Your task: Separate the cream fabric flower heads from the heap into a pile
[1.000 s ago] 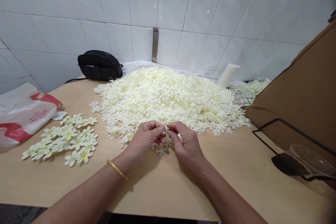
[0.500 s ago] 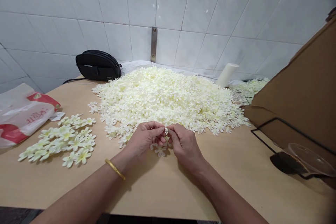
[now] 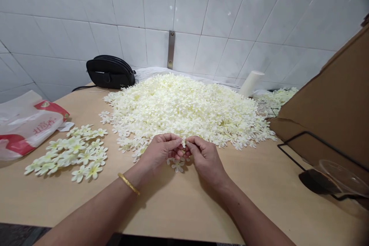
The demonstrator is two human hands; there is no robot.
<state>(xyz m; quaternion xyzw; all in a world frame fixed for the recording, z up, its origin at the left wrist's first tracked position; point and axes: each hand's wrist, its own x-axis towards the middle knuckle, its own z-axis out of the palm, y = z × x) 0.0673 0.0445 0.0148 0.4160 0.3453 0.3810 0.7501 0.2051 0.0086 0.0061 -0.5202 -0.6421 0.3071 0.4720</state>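
My left hand (image 3: pixel 160 153) and my right hand (image 3: pixel 206 161) meet at the front edge of a heap of white artificial flowers (image 3: pixel 184 103). Between their fingertips is a small white flower (image 3: pixel 183 144), mostly covered by the fingers. Both hands are closed in a pinch on it. Just below the fingers a loose flower (image 3: pixel 178 166) lies on the table. Off to the left sits a smaller cluster of larger white flowers with yellow centres (image 3: pixel 69 155).
A red and white plastic bag (image 3: pixel 31 127) lies at the left, with a black pouch (image 3: pixel 111 73) at the back. On the right stand a cardboard box (image 3: pixel 323 96), a black wire frame with a dark pad (image 3: pixel 317 181), and a clear lid. A white cone (image 3: pixel 251 83) rises behind the heap.
The fingertips have shifted slightly around the small flower, and the right fingers have turned a little. The whole view has moved slightly; the heap and cluster look the same.
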